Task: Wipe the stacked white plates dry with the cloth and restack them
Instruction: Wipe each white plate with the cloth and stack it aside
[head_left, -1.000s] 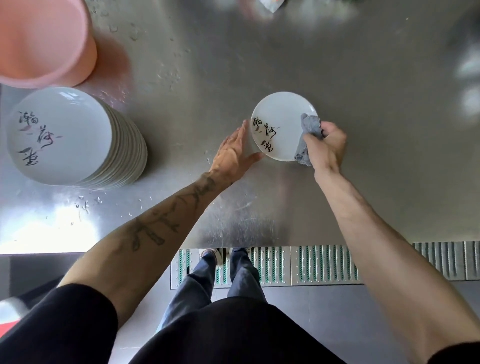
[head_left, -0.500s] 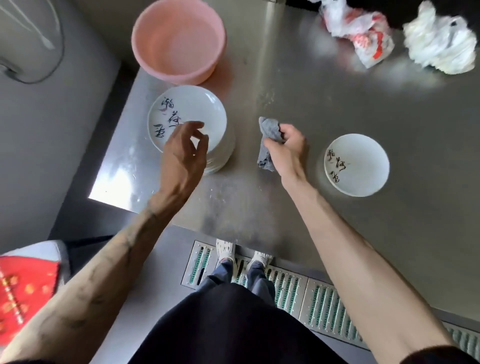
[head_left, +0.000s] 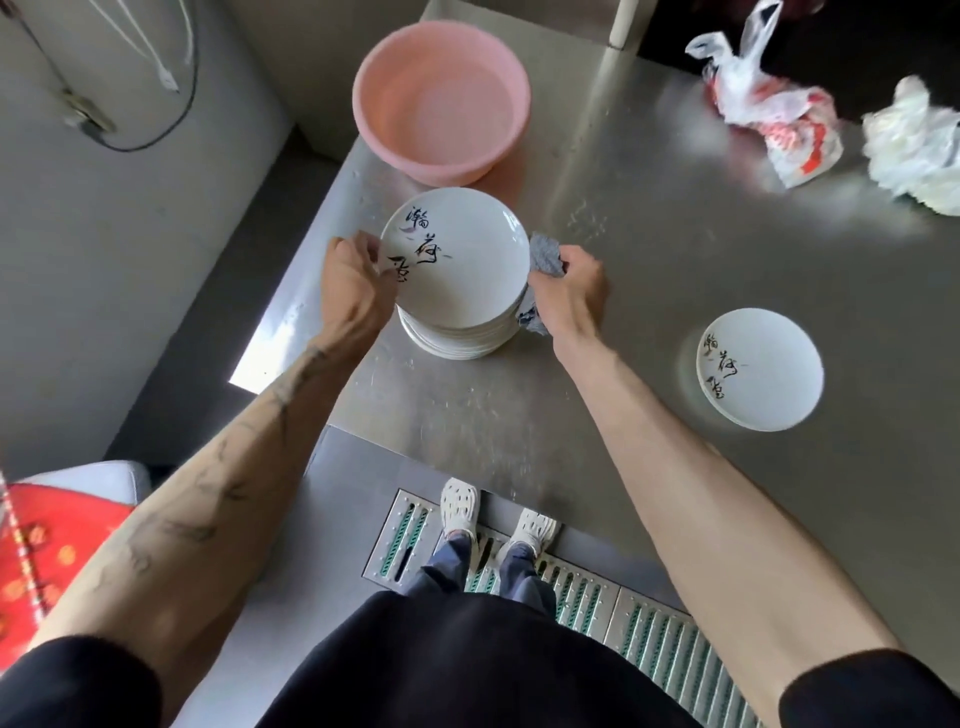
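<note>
A stack of white plates (head_left: 457, 340) with black brush lettering stands on the steel table (head_left: 649, 270) near its left edge. The top plate (head_left: 460, 260) is tilted up off the stack. My left hand (head_left: 356, 283) grips its left rim. My right hand (head_left: 569, 291) holds a grey cloth (head_left: 545, 257) against the plate's right rim. A single white plate (head_left: 759, 369) with the same lettering lies flat on the table to the right, apart from both hands.
A pink plastic basin (head_left: 441, 98) sits behind the stack. Crumpled plastic bags (head_left: 774, 114) and a white wad (head_left: 914, 150) lie at the far right. The table's left edge is close to the stack. A floor grate (head_left: 587, 587) runs under my feet.
One plate was left on the table to the right. Both hands moved left to the stack. My left hand took the top plate's rim and my right hand brought the cloth to its other side.
</note>
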